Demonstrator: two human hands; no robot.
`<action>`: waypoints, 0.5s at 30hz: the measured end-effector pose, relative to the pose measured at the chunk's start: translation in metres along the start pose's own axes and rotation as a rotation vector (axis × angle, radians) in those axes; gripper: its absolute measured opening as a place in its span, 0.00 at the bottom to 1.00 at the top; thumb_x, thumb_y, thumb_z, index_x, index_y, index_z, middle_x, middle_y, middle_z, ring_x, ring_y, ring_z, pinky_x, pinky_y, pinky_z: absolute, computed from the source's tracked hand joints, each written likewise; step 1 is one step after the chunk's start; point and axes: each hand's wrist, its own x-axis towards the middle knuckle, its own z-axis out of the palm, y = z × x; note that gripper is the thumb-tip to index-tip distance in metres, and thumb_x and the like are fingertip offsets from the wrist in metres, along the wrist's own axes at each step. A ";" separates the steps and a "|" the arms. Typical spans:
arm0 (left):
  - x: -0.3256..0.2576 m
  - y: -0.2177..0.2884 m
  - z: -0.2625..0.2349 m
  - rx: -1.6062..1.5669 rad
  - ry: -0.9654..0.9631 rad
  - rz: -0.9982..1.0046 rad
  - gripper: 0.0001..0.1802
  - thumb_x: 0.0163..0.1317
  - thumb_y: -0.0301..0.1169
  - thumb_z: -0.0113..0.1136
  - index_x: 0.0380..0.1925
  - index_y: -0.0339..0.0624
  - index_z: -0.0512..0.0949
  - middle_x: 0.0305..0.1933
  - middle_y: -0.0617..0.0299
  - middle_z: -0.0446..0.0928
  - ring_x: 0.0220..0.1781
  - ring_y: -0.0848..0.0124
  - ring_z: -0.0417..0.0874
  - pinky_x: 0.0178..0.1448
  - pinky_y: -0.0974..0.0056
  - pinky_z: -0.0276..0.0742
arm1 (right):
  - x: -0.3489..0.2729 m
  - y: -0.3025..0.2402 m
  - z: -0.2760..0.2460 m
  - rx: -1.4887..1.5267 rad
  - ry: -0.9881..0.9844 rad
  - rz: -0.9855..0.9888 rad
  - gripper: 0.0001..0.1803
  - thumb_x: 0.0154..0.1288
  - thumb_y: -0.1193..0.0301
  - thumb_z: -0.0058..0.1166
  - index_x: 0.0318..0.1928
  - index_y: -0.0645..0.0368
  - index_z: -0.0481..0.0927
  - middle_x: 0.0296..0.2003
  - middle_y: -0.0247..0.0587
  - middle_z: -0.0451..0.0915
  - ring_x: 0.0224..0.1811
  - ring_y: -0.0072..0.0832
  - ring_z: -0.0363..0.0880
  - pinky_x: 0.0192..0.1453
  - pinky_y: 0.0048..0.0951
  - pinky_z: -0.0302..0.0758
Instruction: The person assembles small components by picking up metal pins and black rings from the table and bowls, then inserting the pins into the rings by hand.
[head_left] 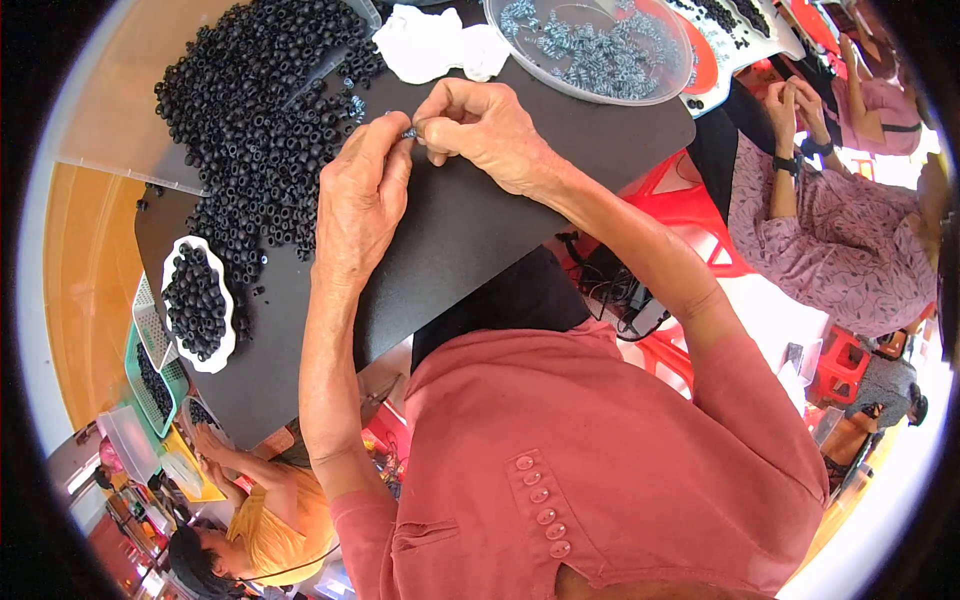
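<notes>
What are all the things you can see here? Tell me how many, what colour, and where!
black beads: a big heap, black, upper left of board
white dish: one, white, full of black beads, left edge
clear bowl: one, see-through, holds silvery springs, top
white cloth: one, white, top middle
black board: one, black, under everything
small metal piece: one, silvery, pinched between both hands
left hand: one, pinching
right hand: one, pinching

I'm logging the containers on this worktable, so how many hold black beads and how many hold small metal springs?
White scalloped dish of black beads: 1
Clear round bowl of small metal springs: 1
Green basket of black beads: 1
Total: 3

The big pile of black beads lies loose. The left hand and right hand pinch one small piece.
</notes>
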 end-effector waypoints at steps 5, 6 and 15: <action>0.000 0.001 -0.002 -0.044 -0.023 -0.090 0.10 0.61 0.20 0.55 0.43 0.36 0.75 0.33 0.51 0.79 0.31 0.65 0.81 0.37 0.65 0.76 | 0.000 -0.005 0.003 -0.047 0.004 0.017 0.05 0.61 0.77 0.55 0.37 0.65 0.79 0.29 0.34 0.79 0.29 0.17 0.76 0.36 0.19 0.74; 0.001 0.002 -0.003 -0.035 -0.037 -0.093 0.09 0.61 0.20 0.55 0.43 0.36 0.75 0.33 0.51 0.78 0.31 0.65 0.81 0.36 0.65 0.75 | -0.001 -0.004 0.002 -0.047 0.004 0.017 0.05 0.61 0.77 0.55 0.37 0.65 0.79 0.29 0.34 0.79 0.29 0.17 0.76 0.36 0.19 0.74; 0.003 -0.002 -0.009 -0.190 -0.177 -0.203 0.06 0.64 0.24 0.53 0.40 0.36 0.76 0.28 0.56 0.80 0.29 0.72 0.79 0.35 0.68 0.74 | 0.000 -0.003 0.000 -0.150 -0.034 -0.079 0.04 0.57 0.78 0.56 0.33 0.66 0.79 0.28 0.35 0.81 0.29 0.17 0.78 0.34 0.20 0.76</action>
